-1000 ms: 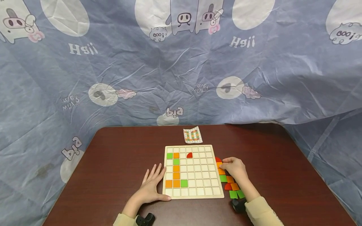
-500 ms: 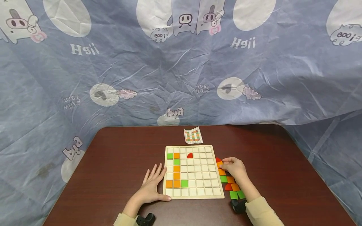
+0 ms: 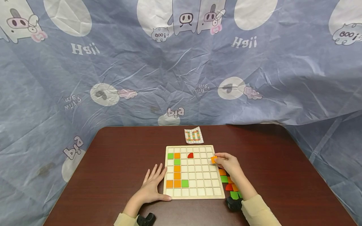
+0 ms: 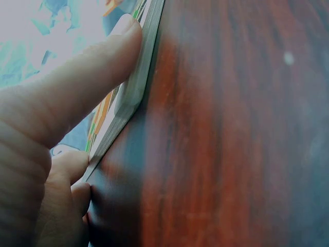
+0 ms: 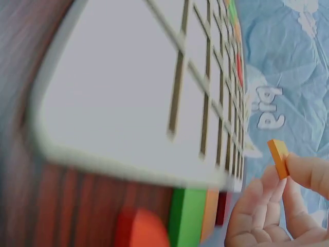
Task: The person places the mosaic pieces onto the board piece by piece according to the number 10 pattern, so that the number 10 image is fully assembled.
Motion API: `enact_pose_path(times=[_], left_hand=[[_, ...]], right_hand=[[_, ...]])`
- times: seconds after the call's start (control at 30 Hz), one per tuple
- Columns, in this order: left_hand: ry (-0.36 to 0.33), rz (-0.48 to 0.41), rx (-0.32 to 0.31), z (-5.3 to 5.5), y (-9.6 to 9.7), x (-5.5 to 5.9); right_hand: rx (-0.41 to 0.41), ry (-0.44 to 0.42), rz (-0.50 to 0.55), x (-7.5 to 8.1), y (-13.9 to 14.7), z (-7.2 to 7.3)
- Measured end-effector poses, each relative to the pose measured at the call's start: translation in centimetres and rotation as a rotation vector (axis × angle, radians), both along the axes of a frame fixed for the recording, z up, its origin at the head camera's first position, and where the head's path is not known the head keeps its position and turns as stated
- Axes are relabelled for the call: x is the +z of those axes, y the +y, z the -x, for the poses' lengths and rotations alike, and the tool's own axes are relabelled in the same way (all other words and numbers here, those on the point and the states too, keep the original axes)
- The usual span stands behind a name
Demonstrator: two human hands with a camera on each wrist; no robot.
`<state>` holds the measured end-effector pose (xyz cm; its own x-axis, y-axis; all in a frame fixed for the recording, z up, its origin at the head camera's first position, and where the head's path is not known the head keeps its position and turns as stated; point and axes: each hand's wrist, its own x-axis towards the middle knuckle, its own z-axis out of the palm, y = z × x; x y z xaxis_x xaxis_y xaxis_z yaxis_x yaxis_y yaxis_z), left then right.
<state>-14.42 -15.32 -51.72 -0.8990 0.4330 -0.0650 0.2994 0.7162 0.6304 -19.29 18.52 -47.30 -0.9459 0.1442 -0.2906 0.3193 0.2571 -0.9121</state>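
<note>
A pale wooden grid board [image 3: 198, 175] lies on the table, with green tiles [image 3: 185, 183], orange tiles [image 3: 177, 169] and one red quarter-circle tile [image 3: 190, 155] in some of its cells. Spread at its left edge is my left hand [image 3: 152, 188]; in the left wrist view the thumb [image 4: 103, 62] presses on the board's rim. My right hand [image 3: 229, 164] pinches an orange square tile [image 5: 278, 158] between thumb and fingertips, over the board's right edge. In the right wrist view that tile is raised above the board's surface.
Loose orange, green and red tiles, among them a green tile [image 3: 224, 179] and a red tile [image 3: 229, 187], lie beside the board's right edge, partly hidden by the right forearm. A printed pattern card [image 3: 194, 135] lies behind the board. A patterned cloth [image 3: 158, 72] hangs beyond the table.
My right hand has lifted the orange tile from the loose ones and carried it left to the board's right edge. My left hand has stayed in place.
</note>
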Motion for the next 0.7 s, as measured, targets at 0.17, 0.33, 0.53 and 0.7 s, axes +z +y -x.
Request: enact_pose_path(times=[0.17,0.33,0.53,0.7], left_hand=[[-0.006,-0.003,-0.013,0.0,0.0,0.0],[-0.001,-0.009,-0.009,-0.1,0.0,-0.1],[0.004,0.0,-0.005,0.0,0.0,-0.1],[0.003,0.002,0.001,0.0,-0.1,0.0]], right_hand=[[0.025,0.015,0.07,0.3,-2.0,0.5],[0.049,0.045,0.097,0.1,-4.1,1.2],[0.12,0.085,0.012,-0.5,-5.9,2.0],[0.157,0.115,-0.122,-0.8,-7.0,2.4]])
